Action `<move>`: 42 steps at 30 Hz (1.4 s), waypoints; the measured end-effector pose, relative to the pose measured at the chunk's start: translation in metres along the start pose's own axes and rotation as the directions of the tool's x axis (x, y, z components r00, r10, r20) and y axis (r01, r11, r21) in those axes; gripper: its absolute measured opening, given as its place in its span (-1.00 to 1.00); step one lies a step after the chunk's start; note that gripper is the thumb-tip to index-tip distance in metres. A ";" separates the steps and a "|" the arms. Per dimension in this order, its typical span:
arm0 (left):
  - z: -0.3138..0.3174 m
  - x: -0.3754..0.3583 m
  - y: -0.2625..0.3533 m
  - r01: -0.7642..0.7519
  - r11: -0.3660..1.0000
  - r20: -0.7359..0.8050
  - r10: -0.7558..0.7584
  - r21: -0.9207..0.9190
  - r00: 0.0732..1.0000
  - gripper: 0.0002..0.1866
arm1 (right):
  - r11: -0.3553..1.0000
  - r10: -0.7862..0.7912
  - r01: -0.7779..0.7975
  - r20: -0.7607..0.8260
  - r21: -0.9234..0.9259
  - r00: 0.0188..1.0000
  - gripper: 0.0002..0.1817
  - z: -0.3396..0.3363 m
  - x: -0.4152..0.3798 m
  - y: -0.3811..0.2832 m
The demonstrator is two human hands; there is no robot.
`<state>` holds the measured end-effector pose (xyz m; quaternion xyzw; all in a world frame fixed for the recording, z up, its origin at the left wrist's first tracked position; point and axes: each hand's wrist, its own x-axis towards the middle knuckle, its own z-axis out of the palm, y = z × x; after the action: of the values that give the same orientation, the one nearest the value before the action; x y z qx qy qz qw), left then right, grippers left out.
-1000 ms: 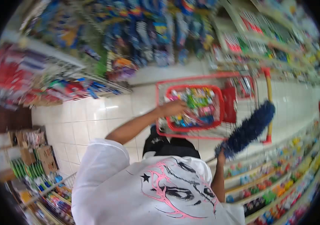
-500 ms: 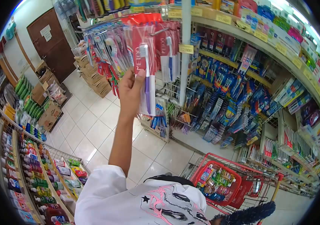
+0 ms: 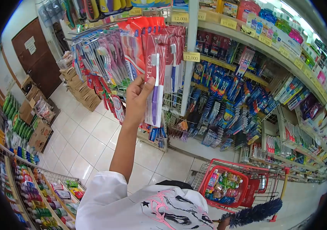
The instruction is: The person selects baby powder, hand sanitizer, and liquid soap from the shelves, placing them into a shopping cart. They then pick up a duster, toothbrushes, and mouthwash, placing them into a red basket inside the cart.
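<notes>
My left hand (image 3: 137,96) is raised in front of the rack, thumb and fingers closed on a packaged toothbrush (image 3: 154,101) with a purple handle and a red-and-white card. The pack is upright and overlaps the hanging red packs behind it. A matching toothbrush pack (image 3: 174,67) hangs just to its right, and orange-red packs (image 3: 131,46) hang behind on the left. At the bottom edge, my right hand (image 3: 223,223) is partly cut off, closed at the base of a dark blue fluffy duster (image 3: 253,213).
A shopping cart (image 3: 263,184) with a red basket (image 3: 244,191) full of bottles and packs stands at the right. More toothbrushes (image 3: 225,84) fill the shelves behind. Bottles line a shelf (image 3: 37,191) at lower left. Cardboard boxes (image 3: 81,90) stand near a brown door (image 3: 35,57).
The view has shifted, with the rack appearing closer. My left hand, still holding the toothbrush pack, sits slightly lower and to the right. More of the duster and right hand shows.
</notes>
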<state>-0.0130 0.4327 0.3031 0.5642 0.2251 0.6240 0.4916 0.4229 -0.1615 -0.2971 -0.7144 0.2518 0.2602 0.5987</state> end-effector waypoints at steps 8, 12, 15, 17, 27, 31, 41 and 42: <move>0.031 0.035 -0.042 -0.088 0.996 -0.091 0.090 0.033 0.992 -0.75 | 0.980 -0.182 0.185 -0.048 0.073 0.982 -0.16 -0.012 0.046 0.041; 0.033 0.037 -0.060 -0.103 0.988 -0.239 0.127 0.112 0.963 -0.79 | 0.985 -0.126 0.106 0.145 0.136 0.981 -0.42 -0.003 0.016 0.028; 0.011 0.029 -0.108 -0.007 0.955 -0.312 0.103 0.297 0.945 -0.63 | 0.987 -0.111 0.079 0.232 0.142 0.966 -0.51 0.011 -0.015 0.019; 0.017 -0.008 -0.127 0.129 0.974 -0.256 -0.079 0.184 0.963 -0.56 | 0.961 -0.184 0.199 0.092 -0.193 0.979 -0.56 0.008 -0.033 0.015; 0.095 -0.260 -0.286 0.557 0.697 0.441 -0.717 0.452 0.540 -0.77 | 0.824 -0.460 0.363 -0.139 -0.434 0.877 -0.47 -0.003 -0.108 -0.012; 0.188 -0.323 -0.353 0.338 0.744 0.688 -0.665 0.577 0.289 -0.70 | 0.891 -0.411 0.324 -0.262 -0.318 0.873 -0.49 -0.008 -0.172 -0.065; 0.286 -0.448 -0.495 0.106 0.043 -0.021 -0.843 0.993 0.537 -0.18 | 0.471 -0.649 0.299 -0.096 -0.830 0.755 -0.45 -0.168 -0.107 -0.124; 0.293 -0.453 -0.496 0.075 -0.034 -0.074 -0.759 0.997 0.646 -0.19 | 0.375 -0.576 0.250 -0.014 -0.893 0.817 -0.47 -0.169 -0.098 -0.136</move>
<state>0.3826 0.1660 -0.2534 0.7707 0.5968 -0.0542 0.2164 0.4540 -0.3022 -0.1077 -0.9854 -0.0081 0.0678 0.1558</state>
